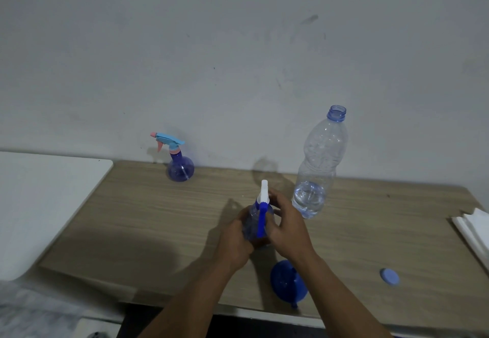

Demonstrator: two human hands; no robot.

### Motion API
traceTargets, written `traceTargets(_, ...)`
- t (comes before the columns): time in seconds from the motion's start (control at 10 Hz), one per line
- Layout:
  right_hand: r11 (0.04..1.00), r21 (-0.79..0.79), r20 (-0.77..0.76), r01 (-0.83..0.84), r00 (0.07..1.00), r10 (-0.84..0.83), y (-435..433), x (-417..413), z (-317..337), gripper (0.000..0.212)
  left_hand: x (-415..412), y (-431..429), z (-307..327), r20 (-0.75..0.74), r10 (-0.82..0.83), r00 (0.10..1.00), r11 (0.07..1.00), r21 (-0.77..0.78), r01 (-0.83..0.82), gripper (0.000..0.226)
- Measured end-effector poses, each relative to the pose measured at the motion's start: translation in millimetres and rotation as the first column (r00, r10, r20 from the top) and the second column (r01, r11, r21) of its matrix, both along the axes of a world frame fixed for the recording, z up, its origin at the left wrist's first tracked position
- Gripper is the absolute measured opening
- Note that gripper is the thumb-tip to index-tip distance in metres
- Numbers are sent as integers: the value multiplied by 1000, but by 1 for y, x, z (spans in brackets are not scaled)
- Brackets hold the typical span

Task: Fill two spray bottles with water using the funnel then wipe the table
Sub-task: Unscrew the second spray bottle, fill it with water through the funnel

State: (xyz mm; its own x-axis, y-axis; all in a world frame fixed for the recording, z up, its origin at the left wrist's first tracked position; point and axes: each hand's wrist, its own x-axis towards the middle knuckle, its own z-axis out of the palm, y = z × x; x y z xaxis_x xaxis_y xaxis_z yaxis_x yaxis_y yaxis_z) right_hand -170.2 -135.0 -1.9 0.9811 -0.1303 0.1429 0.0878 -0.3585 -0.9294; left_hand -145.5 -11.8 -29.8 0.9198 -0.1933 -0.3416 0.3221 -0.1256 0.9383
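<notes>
- Spray bottle point(258, 221), translucent blue, stands upright at mid-table between both hands. Whether its base rests on the table point(158, 218) cannot be confirmed.
- Left hand point(234, 242): fingers wrapped round the bottle body. This is judged to be a steadying grip that stops the body from rotating.
- Right hand point(287, 228): fingers curled round the neck, just below the white-and-blue trigger head point(264, 192). The grip suits turning the head, but the direction, on or off, cannot be determined.
- Second spray bottle point(180, 169), head fitted, stands at rear left, just beside the wall and well apart from the work zone. It is judged to be parked out of the way.
- Water bottle point(317, 163), uncapped and upright, stands just behind the right hand, with a little water in its base. Being light, it is liable to tip if knocked.
- Funnel point(287, 282) lies on its side under the right forearm, with its spout at the front edge. Pulling the arm back could push it off.
- Cap point(389, 276) lies flat to the right, near the front edge.
- Folded white cloth point(473, 226) sits at the right edge, within reach for wiping.
- Open room: the left half of the table is bare and offers the widest set-down area.
</notes>
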Motion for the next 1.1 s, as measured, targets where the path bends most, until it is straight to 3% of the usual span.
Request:
traceTargets(0.1, 997, 75, 43, -12, 999, 8, -3, -6, 1, 57, 2, 1, -6, 59, -41, 997, 999, 34, 39, 57)
traceTargets(0.2, 996, 34, 51, -82, 995, 80, -6, -10, 5, 73, -1, 6, -2, 91, -83, 992, 985, 162, 67, 48)
traceTargets(0.3, 991, -72, 10, -115, 993, 116, -4, -10, 11, 81, 2, 12, -16, 302, -150, 941, 972, 217, 85, 20)
traceTargets(0.4, 988, -117, -6, -101, 995, 101, -1, -9, 14, 82, 2, 17, -21, 355, -197, 914, 961, 254, 109, 30)
traceTargets(0.5, 996, -66, 5, -57, 998, 58, 0, -8, 20, 82, 4, 17, -21, 288, -256, 923, 927, 343, 150, 30)
traceTargets(0.6, 1000, -20, 52, -12, 999, 13, 0, -5, 33, 78, 3, 18, -23, 347, -289, 892, 877, 469, 101, 30)
traceTargets(0.7, 1000, 10, 84, 10, 996, -11, 4, -3, 54, 78, 5, 10, -17, 232, -242, 942, 901, 414, 129, 49)
traceTargets(0.8, 999, 29, 145, 42, 988, -45, 10, -1, 82, 77, 0, 9, -10, 280, -260, 924, 897, 425, 123, 17)
traceTargets(0.9, 996, 42, 210, 78, 974, -85, 14, 3, 109, 76, 6, 5, -7, 152, -202, 967, 938, 314, 147, 47)
traceTargets(1.0, 990, 57, 245, 130, 959, -140, 16, 3, 132, 78, 6, 15, -20, 209, -184, 960, 940, 323, 110, 71)
traceTargets(1.1, 977, 60, 271, 202, 939, -211, 14, 1, 151, 77, 2, 15, -7, 217, -152, 964, 959, 270, 90, 69)
